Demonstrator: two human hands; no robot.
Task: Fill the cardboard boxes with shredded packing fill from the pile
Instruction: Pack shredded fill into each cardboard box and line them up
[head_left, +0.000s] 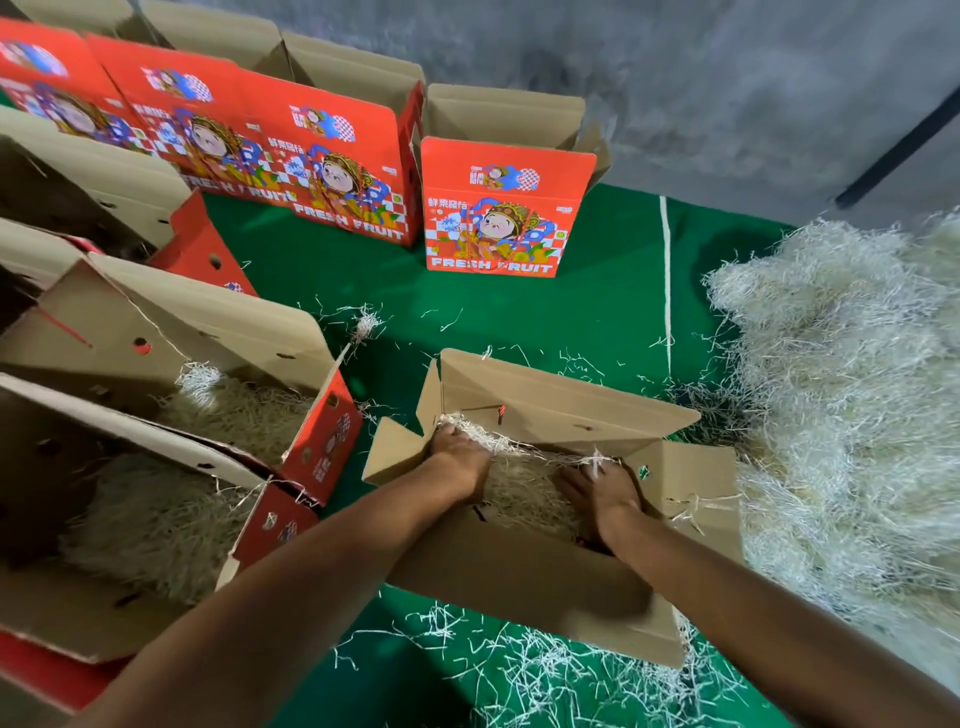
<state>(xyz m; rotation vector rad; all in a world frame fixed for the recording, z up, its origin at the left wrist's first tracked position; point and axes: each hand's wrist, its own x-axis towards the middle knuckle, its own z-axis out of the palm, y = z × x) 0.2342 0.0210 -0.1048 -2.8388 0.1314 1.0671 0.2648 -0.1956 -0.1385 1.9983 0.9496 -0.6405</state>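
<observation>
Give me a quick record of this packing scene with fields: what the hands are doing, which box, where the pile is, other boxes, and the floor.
left hand: inside the open box, on the shredded fill
right hand: inside the same box, fingers spread on the fill
open box: brown cardboard, flaps up, partly filled
pile: pale shredded fill, right of the box
filled boxes: two on the left, fill inside
printed boxes: red, upright, farther back
floor: green mat with loose strands

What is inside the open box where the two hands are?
The open box holds shredded fill. The left hand and right hand press on it. The box bottom is covered by fill, so unseen.
</observation>
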